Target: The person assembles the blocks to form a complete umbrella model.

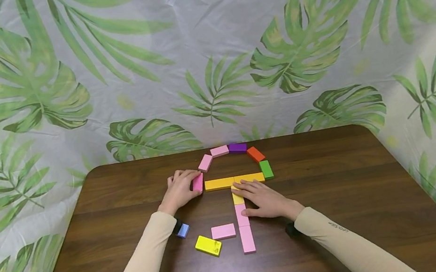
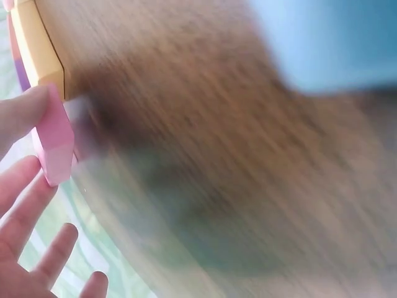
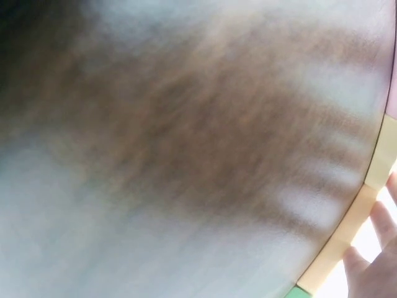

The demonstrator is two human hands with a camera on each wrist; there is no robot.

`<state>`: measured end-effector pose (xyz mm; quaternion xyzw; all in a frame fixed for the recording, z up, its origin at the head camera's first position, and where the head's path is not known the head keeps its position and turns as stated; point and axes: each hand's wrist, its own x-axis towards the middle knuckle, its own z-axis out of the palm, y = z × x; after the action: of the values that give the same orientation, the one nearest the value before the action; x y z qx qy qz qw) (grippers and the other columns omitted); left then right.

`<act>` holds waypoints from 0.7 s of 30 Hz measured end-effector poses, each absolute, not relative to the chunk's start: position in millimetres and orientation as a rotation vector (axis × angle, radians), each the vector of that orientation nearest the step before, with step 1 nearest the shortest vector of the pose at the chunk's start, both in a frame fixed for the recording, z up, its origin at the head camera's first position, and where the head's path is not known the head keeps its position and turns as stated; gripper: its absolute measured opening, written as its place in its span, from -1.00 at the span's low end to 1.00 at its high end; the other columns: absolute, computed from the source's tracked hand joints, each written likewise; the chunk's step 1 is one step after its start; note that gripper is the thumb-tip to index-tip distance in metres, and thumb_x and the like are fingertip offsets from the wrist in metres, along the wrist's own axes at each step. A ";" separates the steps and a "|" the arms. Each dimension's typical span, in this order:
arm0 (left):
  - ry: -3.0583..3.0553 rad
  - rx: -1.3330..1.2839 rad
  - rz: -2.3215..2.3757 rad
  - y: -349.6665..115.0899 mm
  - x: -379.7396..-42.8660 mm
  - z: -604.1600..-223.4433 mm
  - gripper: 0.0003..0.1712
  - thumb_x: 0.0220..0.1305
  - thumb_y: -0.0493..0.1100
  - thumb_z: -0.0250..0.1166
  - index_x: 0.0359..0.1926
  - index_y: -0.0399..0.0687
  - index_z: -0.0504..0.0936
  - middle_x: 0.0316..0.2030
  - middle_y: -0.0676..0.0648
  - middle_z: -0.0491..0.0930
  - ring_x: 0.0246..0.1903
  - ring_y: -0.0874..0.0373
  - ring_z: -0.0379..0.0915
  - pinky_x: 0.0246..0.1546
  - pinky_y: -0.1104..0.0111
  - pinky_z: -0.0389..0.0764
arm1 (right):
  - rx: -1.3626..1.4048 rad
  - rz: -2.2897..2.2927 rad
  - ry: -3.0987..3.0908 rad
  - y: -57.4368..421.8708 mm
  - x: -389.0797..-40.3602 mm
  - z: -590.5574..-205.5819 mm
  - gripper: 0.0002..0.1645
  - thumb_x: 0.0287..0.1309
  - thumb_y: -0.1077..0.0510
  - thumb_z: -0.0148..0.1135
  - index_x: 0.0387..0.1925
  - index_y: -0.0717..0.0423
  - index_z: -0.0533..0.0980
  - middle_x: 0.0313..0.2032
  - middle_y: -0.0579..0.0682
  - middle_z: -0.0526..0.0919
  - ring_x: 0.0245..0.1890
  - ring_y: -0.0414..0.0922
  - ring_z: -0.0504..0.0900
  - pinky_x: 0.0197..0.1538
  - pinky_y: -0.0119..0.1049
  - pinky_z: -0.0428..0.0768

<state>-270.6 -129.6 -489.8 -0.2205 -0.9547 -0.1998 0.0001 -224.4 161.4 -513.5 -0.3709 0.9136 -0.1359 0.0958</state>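
My left hand (image 1: 178, 190) pinches a pink block (image 2: 57, 139) between thumb and fingers, at the left end of a row of two orange blocks (image 1: 219, 184). The right hand (image 1: 266, 200) rests with fairly straight fingers over a column below that row, its fingertips on a yellow-orange block (image 1: 237, 196) and its thumb at a pink block (image 1: 242, 218). Another pink block (image 1: 247, 240) ends the column. Above the row curves an arc of two pink blocks (image 1: 205, 162), a purple block (image 1: 238, 147), a red-orange block (image 1: 255, 154) and a green block (image 1: 266, 169).
A loose pink block (image 1: 222, 232) and a bright yellow block (image 1: 208, 246) lie left of the column. Beside the left wrist is a blue block (image 1: 183, 230). The brown wooden table (image 1: 324, 157) backs onto a leaf-patterned cloth (image 1: 209, 28).
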 end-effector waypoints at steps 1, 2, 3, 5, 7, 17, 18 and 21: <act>-3.001 -0.688 -0.617 -128.4 -272.0 -490.2 -0.33 0.09 -0.09 0.45 0.24 -0.11 0.49 0.19 -0.12 0.46 0.10 -0.11 0.23 -0.06 -0.02 0.21 | -1.096 -0.405 2.705 161.1 -224.3 -513.4 -0.12 0.27 -0.32 0.00 0.47 -0.03 0.08 0.46 0.01 0.05 0.45 0.03 -0.06 0.39 0.03 -0.10; -3.004 -0.682 -0.608 -127.3 -273.2 -490.6 -0.33 0.08 -0.09 0.45 0.24 -0.11 0.50 0.18 -0.12 0.46 0.10 -0.11 0.24 -0.07 -0.02 0.21 | -1.094 -0.408 2.702 160.8 -224.4 -513.5 -0.12 0.27 -0.32 0.00 0.48 -0.03 0.08 0.46 0.01 0.05 0.45 0.03 -0.06 0.39 0.03 -0.10; -3.009 -0.676 -0.598 -126.3 -274.3 -491.0 -0.33 0.08 -0.09 0.45 0.24 -0.11 0.50 0.18 -0.12 0.46 0.10 -0.11 0.24 -0.06 -0.02 0.21 | -1.092 -0.409 2.700 160.5 -224.5 -513.6 -0.12 0.27 -0.32 0.00 0.48 -0.03 0.08 0.46 0.01 0.05 0.45 0.03 -0.06 0.39 0.03 -0.10; -3.013 -0.666 -0.583 -124.4 -276.1 -491.8 -0.33 0.08 -0.07 0.46 0.23 -0.11 0.50 0.17 -0.12 0.47 0.09 -0.11 0.24 -0.06 -0.03 0.21 | -1.092 -0.408 2.702 160.4 -224.9 -513.5 -0.11 0.27 -0.32 0.00 0.48 -0.03 0.08 0.46 0.00 0.05 0.45 0.03 -0.06 0.39 0.04 -0.10; -3.017 -0.662 -0.576 -122.7 -277.4 -492.2 -0.32 0.07 -0.07 0.46 0.23 -0.11 0.51 0.17 -0.13 0.47 0.09 -0.12 0.24 -0.06 -0.04 0.21 | -1.094 -0.403 2.705 160.7 -225.3 -513.6 -0.11 0.26 -0.33 0.01 0.48 -0.03 0.08 0.46 0.00 0.05 0.45 0.03 -0.06 0.39 0.04 -0.09; -3.078 -0.662 -0.561 -118.3 -281.9 -485.2 -0.31 0.09 -0.06 0.44 0.25 -0.12 0.47 0.21 -0.15 0.43 0.09 -0.15 0.23 -0.03 -0.09 0.21 | -1.117 -0.398 2.711 162.9 -226.4 -513.7 -0.11 0.27 -0.31 0.00 0.47 0.00 0.08 0.45 0.02 0.06 0.44 0.04 -0.05 0.39 0.05 -0.09; -3.081 -0.666 -0.568 -117.8 -282.6 -483.7 -0.32 0.12 -0.06 0.42 0.26 -0.11 0.47 0.22 -0.14 0.42 0.10 -0.16 0.23 -0.04 -0.09 0.21 | -1.116 -0.398 2.712 163.1 -226.2 -513.2 -0.12 0.28 -0.31 0.01 0.47 0.00 0.08 0.45 0.02 0.05 0.44 0.04 -0.05 0.39 0.05 -0.09; -3.081 -0.684 -0.598 -114.5 -285.4 -480.9 -0.39 0.22 -0.08 0.32 0.28 -0.09 0.45 0.27 -0.13 0.37 0.13 -0.17 0.19 -0.03 -0.10 0.20 | -1.108 -0.397 2.713 163.6 -225.6 -511.8 -0.12 0.28 -0.30 0.01 0.47 0.00 0.08 0.46 0.01 0.05 0.44 0.03 -0.05 0.39 0.04 -0.09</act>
<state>-285.4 -114.5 -480.9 -0.2128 -0.9585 -0.1862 -0.0352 -225.6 163.6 -511.8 -0.3731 0.9135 -0.1338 0.0920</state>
